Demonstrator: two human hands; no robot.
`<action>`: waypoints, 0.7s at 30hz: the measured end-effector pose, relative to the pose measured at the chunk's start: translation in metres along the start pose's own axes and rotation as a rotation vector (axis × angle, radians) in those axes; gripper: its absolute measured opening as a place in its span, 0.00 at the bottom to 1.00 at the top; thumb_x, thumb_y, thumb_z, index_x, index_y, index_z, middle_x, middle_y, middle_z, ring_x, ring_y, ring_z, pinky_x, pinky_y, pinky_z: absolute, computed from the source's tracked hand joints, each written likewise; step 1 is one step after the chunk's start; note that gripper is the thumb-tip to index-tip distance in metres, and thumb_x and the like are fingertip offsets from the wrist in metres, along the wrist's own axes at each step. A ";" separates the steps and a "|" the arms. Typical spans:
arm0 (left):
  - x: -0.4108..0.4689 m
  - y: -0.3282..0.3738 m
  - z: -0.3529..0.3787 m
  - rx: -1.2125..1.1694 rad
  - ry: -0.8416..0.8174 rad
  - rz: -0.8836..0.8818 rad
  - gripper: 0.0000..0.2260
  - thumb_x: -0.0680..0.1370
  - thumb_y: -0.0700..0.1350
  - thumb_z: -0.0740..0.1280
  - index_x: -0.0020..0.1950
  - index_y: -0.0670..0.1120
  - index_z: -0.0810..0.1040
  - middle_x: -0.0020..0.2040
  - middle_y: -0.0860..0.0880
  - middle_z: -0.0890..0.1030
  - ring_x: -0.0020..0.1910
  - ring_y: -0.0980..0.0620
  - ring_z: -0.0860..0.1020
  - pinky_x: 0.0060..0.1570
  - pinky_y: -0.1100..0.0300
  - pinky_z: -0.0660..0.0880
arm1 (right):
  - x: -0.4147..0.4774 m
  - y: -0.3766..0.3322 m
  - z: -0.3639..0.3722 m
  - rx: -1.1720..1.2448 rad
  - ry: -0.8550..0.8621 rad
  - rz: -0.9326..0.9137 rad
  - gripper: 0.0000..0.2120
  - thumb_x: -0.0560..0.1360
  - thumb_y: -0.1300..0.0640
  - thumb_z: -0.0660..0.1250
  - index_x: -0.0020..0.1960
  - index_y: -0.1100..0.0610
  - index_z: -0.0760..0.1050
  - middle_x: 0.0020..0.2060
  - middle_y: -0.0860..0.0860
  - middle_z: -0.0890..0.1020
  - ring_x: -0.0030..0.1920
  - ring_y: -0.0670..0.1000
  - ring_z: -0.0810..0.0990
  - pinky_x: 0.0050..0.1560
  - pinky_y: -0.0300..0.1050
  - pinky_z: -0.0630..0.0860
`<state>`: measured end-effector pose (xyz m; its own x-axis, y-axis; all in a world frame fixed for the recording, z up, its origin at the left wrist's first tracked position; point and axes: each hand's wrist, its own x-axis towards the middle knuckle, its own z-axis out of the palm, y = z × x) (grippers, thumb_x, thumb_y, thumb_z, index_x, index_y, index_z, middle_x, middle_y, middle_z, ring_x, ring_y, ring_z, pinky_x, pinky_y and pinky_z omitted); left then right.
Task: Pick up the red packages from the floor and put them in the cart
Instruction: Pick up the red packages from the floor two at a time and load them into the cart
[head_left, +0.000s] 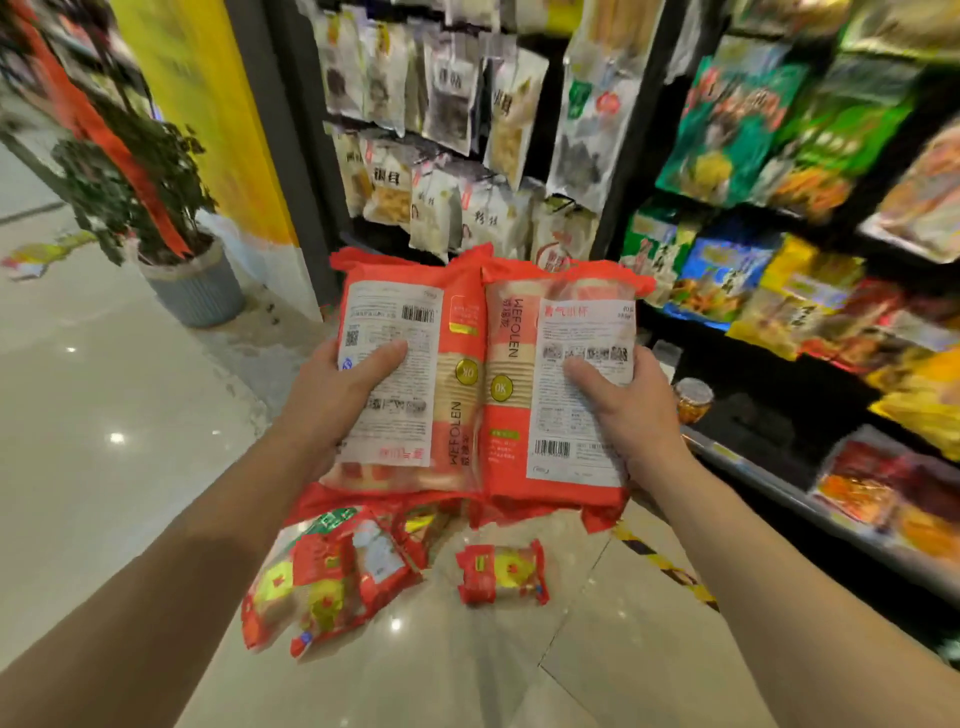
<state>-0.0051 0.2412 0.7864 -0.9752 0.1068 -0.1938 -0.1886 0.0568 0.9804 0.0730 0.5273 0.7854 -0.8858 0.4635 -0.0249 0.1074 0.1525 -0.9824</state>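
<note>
Holding two large red packages side by side at the centre of the frame, the person is gripping one in each hand. The left hand (337, 400) is clasping the left package (415, 312), thumb lying across its white label, and the right hand (636, 415) is clasping the right package (511, 457) likewise. Below them, at lower centre, one small red packet (501, 571) is lying alone on the floor (104, 374), near a blurred heap of red packets (322, 577) too smeared for counting.
</note>
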 end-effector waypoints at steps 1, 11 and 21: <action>-0.011 0.021 0.002 -0.001 -0.019 0.003 0.20 0.79 0.53 0.79 0.68 0.47 0.83 0.56 0.46 0.91 0.53 0.42 0.91 0.59 0.36 0.85 | -0.012 -0.020 -0.011 -0.002 0.023 -0.008 0.22 0.77 0.53 0.79 0.67 0.56 0.74 0.53 0.45 0.85 0.51 0.45 0.85 0.46 0.40 0.84; -0.083 0.131 0.030 0.004 -0.329 0.122 0.22 0.77 0.53 0.81 0.66 0.47 0.81 0.55 0.45 0.91 0.51 0.41 0.91 0.56 0.35 0.86 | -0.148 -0.115 -0.082 0.060 0.353 -0.058 0.26 0.75 0.47 0.81 0.68 0.54 0.77 0.59 0.49 0.87 0.56 0.53 0.88 0.61 0.63 0.84; -0.168 0.157 0.124 0.042 -0.705 0.159 0.22 0.77 0.53 0.81 0.67 0.48 0.81 0.54 0.44 0.91 0.50 0.40 0.91 0.54 0.35 0.86 | -0.287 -0.125 -0.172 0.024 0.700 -0.065 0.28 0.72 0.40 0.81 0.66 0.51 0.79 0.56 0.46 0.88 0.53 0.48 0.89 0.53 0.51 0.86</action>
<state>0.1431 0.3555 0.9687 -0.6816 0.7307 -0.0392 -0.0323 0.0235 0.9992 0.3919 0.5252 0.9467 -0.3900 0.9083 0.1513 0.0465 0.1835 -0.9819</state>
